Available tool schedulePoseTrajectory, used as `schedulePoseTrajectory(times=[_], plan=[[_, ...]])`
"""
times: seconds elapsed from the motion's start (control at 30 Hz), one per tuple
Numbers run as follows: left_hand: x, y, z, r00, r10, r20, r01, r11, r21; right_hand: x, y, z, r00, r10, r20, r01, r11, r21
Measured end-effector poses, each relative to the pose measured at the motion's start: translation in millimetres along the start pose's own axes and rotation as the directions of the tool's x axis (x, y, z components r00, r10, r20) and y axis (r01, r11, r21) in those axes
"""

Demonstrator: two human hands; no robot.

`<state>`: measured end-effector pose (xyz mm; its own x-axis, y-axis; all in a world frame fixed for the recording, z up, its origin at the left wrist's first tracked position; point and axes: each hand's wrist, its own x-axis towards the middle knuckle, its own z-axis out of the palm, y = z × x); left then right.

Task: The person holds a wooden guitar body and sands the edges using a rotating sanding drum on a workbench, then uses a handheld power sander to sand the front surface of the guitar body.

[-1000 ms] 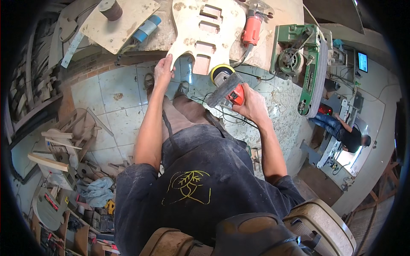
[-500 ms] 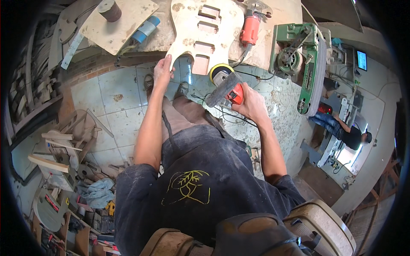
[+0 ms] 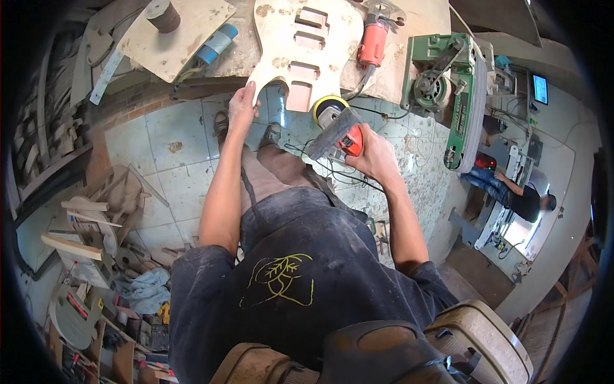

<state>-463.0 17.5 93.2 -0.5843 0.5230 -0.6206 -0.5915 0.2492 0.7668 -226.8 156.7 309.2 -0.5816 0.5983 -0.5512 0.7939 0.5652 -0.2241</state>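
Observation:
A pale wooden electric guitar body (image 3: 323, 63) with several rectangular cavities lies on the workbench and sticks out past its near edge. My left hand (image 3: 242, 110) is closed on the tip of its left horn, thumb on top. My right hand (image 3: 378, 153) grips a red power sander (image 3: 352, 141), which looks like an angle grinder with a round yellow-rimmed pad (image 3: 330, 102). A grey, fuzzy-looking piece (image 3: 334, 134) covers part of the tool. The pad is at the near right edge of the guitar body; whether they touch I cannot tell.
A red router (image 3: 375, 42) lies right of the guitar body, its cable hanging off the bench. Farther right stands a green belt sander (image 3: 441, 89). A board (image 3: 173, 54) with a dark cylinder (image 3: 162, 16) and a blue roll (image 3: 217, 43) are at left. Another person (image 3: 527, 203) works at far right.

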Motion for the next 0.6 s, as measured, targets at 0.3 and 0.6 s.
schedulePoseTrajectory(times=[0.3,0.6], plan=[[0.9,-0.6,0.0,0.999,0.017,0.032,-0.016,1.000,-0.017,-2.8,5.3,0.7,1.000,-0.022,-0.008,0.022,1.000,-0.014],[0.9,-0.7,-1.1,1.000,0.013,0.027,-0.013,1.000,-0.006,1.9,4.1,-0.7,1.000,-0.015,-0.011,0.015,1.000,-0.007]])
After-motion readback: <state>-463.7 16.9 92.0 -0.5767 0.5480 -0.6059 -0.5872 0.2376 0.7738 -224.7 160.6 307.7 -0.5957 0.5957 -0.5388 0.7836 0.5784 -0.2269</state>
